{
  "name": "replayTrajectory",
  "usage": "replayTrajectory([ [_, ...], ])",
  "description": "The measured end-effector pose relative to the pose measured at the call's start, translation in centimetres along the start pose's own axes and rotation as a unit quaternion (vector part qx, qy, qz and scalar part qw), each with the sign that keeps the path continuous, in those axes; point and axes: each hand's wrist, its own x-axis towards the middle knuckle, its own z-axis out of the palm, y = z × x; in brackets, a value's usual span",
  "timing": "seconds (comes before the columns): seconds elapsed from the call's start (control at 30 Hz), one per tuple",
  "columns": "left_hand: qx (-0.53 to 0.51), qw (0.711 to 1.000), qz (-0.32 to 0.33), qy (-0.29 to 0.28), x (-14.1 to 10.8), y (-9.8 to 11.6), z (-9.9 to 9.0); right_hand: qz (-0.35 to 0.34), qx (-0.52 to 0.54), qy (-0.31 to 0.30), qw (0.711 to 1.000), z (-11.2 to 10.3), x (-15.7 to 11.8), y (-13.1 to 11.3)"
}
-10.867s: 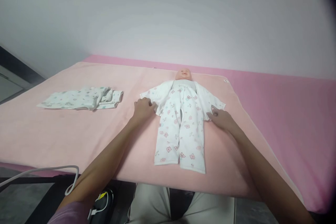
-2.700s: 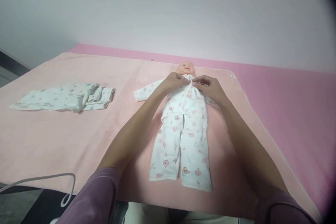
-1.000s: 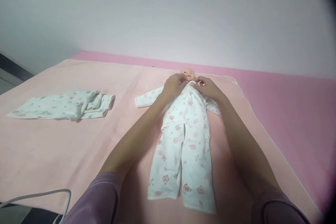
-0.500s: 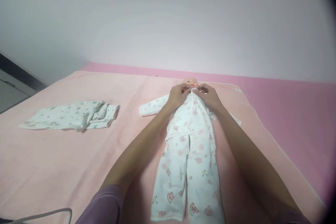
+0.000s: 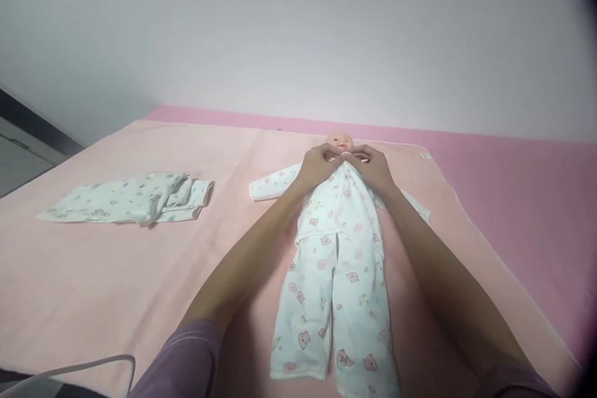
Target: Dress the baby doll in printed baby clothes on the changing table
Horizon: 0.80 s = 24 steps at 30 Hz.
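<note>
A baby doll lies on its back, its head at the far end. It wears a white baby shirt printed with pink animals and matching white trousers. At the neck of the shirt, my left hand pinches one side of the collar. Close beside it, my right hand is closed on the other side, with the fingertips of both hands nearly meeting below the doll's chin. My fingers hide the fastening. The shirt's sleeves spread out to both sides.
Folded white clothes with a green print lie at the left on the peach-coloured blanket. A pink surface extends beyond it at the right. A grey cable curves at the lower left, and a wall stands behind.
Both hands stay at the collar, their fingers a little closer together. The whole view has shifted slightly upward on the scene; the doll and the folded clothes lie where they were.
</note>
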Motion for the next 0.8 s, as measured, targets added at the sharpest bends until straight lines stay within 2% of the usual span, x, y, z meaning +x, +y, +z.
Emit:
replayTrajectory([
  [0.2, -0.014, 1.000, -0.015, -0.012, 0.40, -0.74, -0.27, -0.036, 0.006, -0.051, 0.998, -0.86, 0.13, 0.39],
  [0.33, -0.025, 0.999, -0.028, -0.018, 0.27, -0.62, -0.40, -0.056, 0.005, -0.050, 0.997, -1.04, 0.02, 0.39],
  [0.5, -0.029, 0.999, -0.029, -0.030, 0.13, -0.19, -0.56, -0.048, -0.006, -0.038, 0.998, -0.93, -0.12, 0.14],
  [0.8, -0.030, 0.999, -0.041, 0.010, 0.17, -0.27, 0.40, -0.013, -0.007, -0.043, 0.999, -0.59, 0.03, -0.03],
])
